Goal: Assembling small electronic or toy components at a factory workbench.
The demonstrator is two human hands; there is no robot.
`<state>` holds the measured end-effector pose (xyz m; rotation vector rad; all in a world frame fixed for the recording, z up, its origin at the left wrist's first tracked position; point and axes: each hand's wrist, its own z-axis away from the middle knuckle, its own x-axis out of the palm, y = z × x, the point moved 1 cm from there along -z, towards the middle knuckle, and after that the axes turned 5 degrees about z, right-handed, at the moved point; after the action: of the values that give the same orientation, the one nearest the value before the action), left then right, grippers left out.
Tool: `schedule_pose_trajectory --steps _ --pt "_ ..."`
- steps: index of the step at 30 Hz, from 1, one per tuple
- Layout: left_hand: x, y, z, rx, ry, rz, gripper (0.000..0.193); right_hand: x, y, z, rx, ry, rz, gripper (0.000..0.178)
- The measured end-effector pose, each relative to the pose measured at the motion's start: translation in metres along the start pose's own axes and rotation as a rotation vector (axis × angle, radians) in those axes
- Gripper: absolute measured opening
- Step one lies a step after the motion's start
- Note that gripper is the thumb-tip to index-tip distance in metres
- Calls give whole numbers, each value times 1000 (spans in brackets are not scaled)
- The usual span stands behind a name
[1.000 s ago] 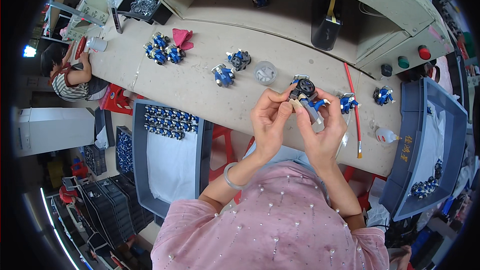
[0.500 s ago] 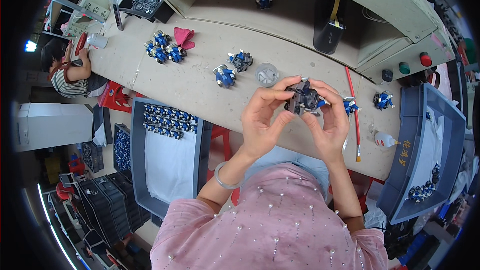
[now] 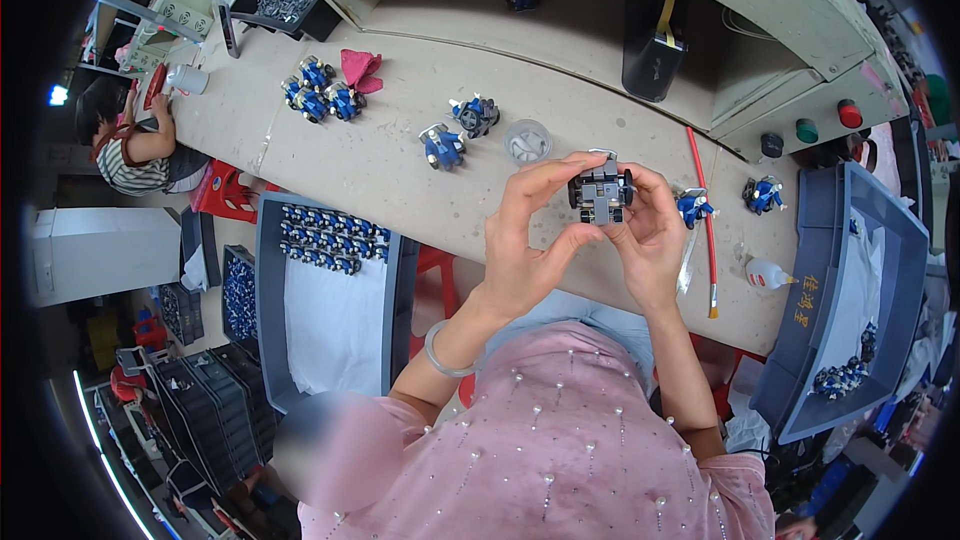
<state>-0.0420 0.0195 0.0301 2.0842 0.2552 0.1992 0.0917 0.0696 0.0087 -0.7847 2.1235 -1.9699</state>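
Above the table's front edge, my left hand (image 3: 530, 230) and my right hand (image 3: 652, 232) pinch a small wheeled toy (image 3: 601, 194) between them. Its grey, blocky underside and black wheels face me, and the rest of it is hidden. Just beyond my right fingers, a blue toy figure (image 3: 694, 208) rests on the table, and another blue figure (image 3: 763, 195) stands farther right. A clear plastic cup (image 3: 527, 143) with pale contents is close to my left fingertips. Left of it are a wheeled blue figure (image 3: 474, 116) and a blue figure (image 3: 441, 147).
A red-handled brush (image 3: 702, 180) and a white bottle (image 3: 768, 273) lie on the right. Grey bins with blue figures flank me, a left bin (image 3: 400, 310) and a right bin (image 3: 785, 340). Far left are clustered figures (image 3: 318, 92), a pink cloth (image 3: 360, 71) and another person (image 3: 140, 145).
The toy has turned in my fingers, so its grey underside now faces me instead of a wheeled side. Both hands keep hold of it. The view has shifted slightly.
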Motion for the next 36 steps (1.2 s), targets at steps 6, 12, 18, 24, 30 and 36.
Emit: schedule_pose_trajectory --steps 6,12,18,24,30,36 --pt "-1 0 -2 22 12 10 55 0 0 -2 -6 -18 -12 46" --pt "-1 1 1 -9 18 0 61 -1 0 -1 -12 -23 -14 45" --pt "1 1 4 -33 12 6 56 -2 -1 5 -27 33 -1 46" --pt "-4 14 3 -202 -4 -142 67 -2 -20 3 -118 -119 588 50" --pt "5 0 -10 -362 -116 28 63 -7 -56 -6 -234 -52 709 54" --pt "-12 0 7 -411 56 152 55 -20 -136 10 -189 19 799 52"
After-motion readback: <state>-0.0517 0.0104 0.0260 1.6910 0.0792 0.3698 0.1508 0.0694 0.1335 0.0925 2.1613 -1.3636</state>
